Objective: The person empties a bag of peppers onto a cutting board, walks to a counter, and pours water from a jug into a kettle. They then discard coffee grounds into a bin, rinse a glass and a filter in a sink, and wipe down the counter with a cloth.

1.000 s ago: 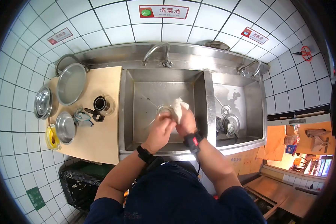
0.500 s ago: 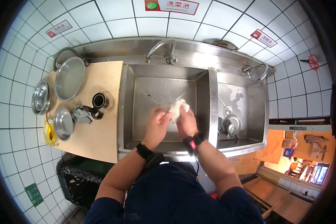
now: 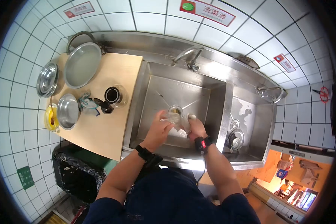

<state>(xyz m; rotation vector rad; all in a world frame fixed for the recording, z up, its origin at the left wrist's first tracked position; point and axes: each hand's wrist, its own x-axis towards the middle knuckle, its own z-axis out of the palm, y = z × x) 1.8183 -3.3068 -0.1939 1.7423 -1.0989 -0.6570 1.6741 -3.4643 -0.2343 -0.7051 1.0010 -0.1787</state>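
Note:
Above the middle sink basin (image 3: 168, 80), my left hand (image 3: 158, 131) has its fingers curled round a small see-through thing (image 3: 171, 118), possibly glass; its exact kind cannot be made out. Close beside it, my right hand (image 3: 197, 128) grips a crumpled white cloth (image 3: 185, 122) with the thumb on top. The cloth is thin and partly hidden by the fingers. Just beyond the hands lies the round drain (image 3: 175, 110) in the basin floor. Both wrists wear black bands.
A wooden board (image 3: 112, 140) at left holds metal bowls (image 3: 68, 112), a large basin (image 3: 83, 65), a glass pot with a black rim (image 3: 119, 96) and a yellow container (image 3: 51, 117). Faucets (image 3: 192, 58) line the back. Drain parts (image 3: 235, 140) lie in the right sink. A lined bin (image 3: 78, 175) stands lower left.
The view has turned and shifted left, so the board and bin show more. My hands have come slightly apart, and the cloth hangs lower by my right hand, uncovering the drain.

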